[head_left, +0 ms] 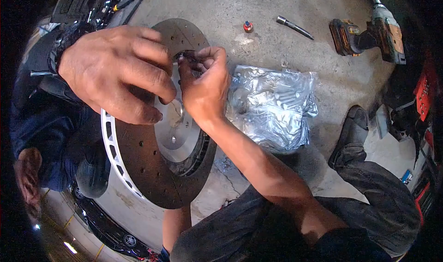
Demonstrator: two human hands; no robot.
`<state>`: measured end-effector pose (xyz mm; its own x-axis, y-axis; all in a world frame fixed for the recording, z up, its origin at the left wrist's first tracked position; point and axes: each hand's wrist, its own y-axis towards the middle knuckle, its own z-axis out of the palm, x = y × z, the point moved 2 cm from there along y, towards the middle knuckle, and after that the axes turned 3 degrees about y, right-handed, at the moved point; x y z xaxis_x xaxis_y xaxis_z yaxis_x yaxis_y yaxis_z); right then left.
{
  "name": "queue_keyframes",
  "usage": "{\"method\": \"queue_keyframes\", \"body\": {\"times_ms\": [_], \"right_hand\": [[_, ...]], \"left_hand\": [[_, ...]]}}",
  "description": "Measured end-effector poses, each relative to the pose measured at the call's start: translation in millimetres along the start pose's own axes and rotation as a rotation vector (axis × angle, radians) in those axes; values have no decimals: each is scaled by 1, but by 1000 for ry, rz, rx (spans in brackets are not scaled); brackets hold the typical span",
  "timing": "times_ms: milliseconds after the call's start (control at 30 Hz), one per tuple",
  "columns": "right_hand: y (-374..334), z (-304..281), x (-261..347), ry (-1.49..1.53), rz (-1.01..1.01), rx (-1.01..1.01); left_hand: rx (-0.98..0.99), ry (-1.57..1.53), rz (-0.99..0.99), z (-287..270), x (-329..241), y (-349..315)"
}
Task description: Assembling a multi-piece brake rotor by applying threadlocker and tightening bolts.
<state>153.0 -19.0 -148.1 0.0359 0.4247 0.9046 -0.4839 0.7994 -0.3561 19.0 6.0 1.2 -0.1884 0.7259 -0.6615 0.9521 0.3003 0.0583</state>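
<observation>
A large drilled brake disc (143,165) stands tilted on edge in front of me, brown-faced with a vented silver rim. Its pale metal centre (187,137) shows below the hands. My right hand (203,84) is closed in a pinch at the upper part of the centre. Something small and dark is at its fingertips, too hidden to name. Of my left arm only the forearm (176,225) shows, rising behind the disc, which hides the hand. A co-worker's hand (117,70) with a black wristband reaches in from the left, its curled fingers over the disc close to mine.
A clear plastic bag of metal parts (274,107) lies right of the disc. Beyond it are a small red-and-black item (248,26), a long socket (295,27) and a cordless impact wrench (385,33). The co-worker's dark clothing (41,123) fills the left. My sandalled foot (350,137) is at right.
</observation>
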Motion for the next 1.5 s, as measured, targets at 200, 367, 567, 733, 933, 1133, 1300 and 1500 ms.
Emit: {"method": "queue_keyframes", "body": {"times_ms": [200, 367, 567, 733, 933, 1133, 1300, 1500], "right_hand": [[0, 2, -3, 1, -149, -56], [3, 4, -8, 84, 102, -85], [3, 11, -17, 382, 288, -56], [1, 7, -4, 112, 201, -20], [0, 4, 1, -44, 30, -27], [-2, -2, 12, -126, -30, 16], [1, -1, 7, -143, 20, 10], [-1, 1, 0, -14, 4, -79]], "left_hand": [[-1, 25, -14, 2, 0, -1], [1, -1, -21, 0, -1, 0], [-38, 11, 14, 2, 5, 1], [-23, -1, 8, 2, 2, 0], [3, -2, -4, -1, 1, 2], [1, -10, -8, 2, 1, 0], [-20, -23, -8, 1, 0, 2], [-22, 5, -4, 1, 3, 3]]}}
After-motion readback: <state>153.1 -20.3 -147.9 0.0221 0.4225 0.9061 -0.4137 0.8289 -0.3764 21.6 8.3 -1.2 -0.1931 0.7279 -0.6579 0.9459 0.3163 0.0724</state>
